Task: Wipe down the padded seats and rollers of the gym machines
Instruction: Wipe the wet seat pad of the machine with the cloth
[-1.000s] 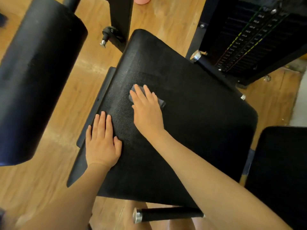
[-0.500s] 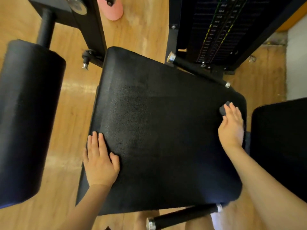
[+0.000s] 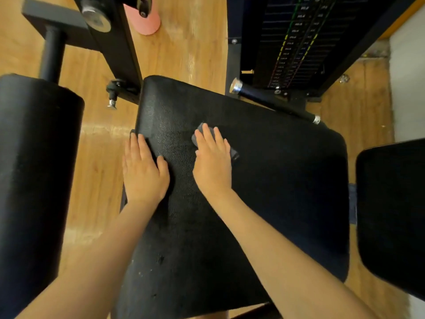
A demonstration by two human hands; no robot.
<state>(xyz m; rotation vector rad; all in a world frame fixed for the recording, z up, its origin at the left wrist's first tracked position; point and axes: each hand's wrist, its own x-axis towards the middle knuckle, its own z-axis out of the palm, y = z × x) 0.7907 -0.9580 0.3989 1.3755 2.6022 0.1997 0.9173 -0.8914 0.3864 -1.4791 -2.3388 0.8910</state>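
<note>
right hand [image 3: 212,161], fingers straight, pressing small grey folded cloth [image 3: 233,153] flat onto black textured padded seat [image 3: 276,180]; left hand [image 3: 142,171] flat, open, resting on seat's left edge.

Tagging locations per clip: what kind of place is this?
Very likely a gym: a black padded machine seat, a numbered black weight stack behind it, and a black cylindrical foam roller pad over wooden flooring.

floor: wood-plank floor [image 3: 190,44], warm brown
wall: pale wall [image 3: 408,72] at right
object: pink cylinder [image 3: 147,21] on floor
</note>
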